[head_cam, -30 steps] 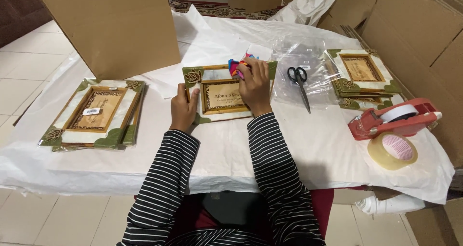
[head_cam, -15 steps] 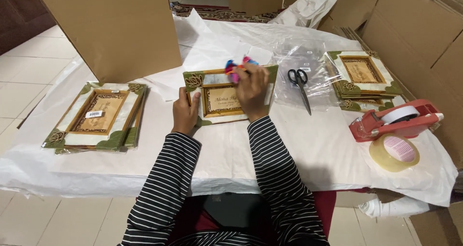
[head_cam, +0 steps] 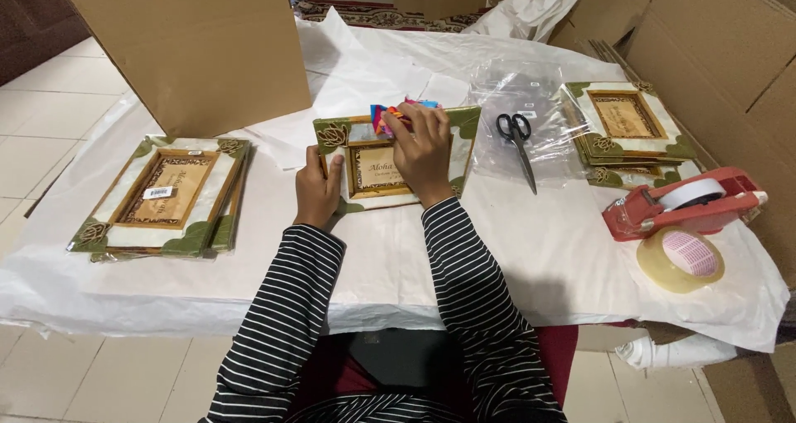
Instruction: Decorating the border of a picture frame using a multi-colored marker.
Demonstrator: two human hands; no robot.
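Left hand (head_cam: 317, 192) lay flat, fingers together, pinning left edge of green-cornered picture frame (head_cam: 375, 167) at tabletop (head_cam: 531, 249) centre. Right hand (head_cam: 424, 151) rested over frame's upper part, fingertips pinching bright multicoloured cloth (head_cam: 390, 116) at its top edge. Scissors (head_cam: 517, 145) just right on clear plastic; red tape dispenser (head_cam: 684, 203) farther right.

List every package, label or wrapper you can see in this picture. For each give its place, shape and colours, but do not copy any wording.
Sticker label: on the top frame of the left stack, small white rectangle.
Cardboard box: behind the left stack, large, plain brown.
Clear plastic bags: right of the middle frame, under the scissors, transparent.
Tape roll: near the right edge, round, clear yellowish, pink-printed white core label.
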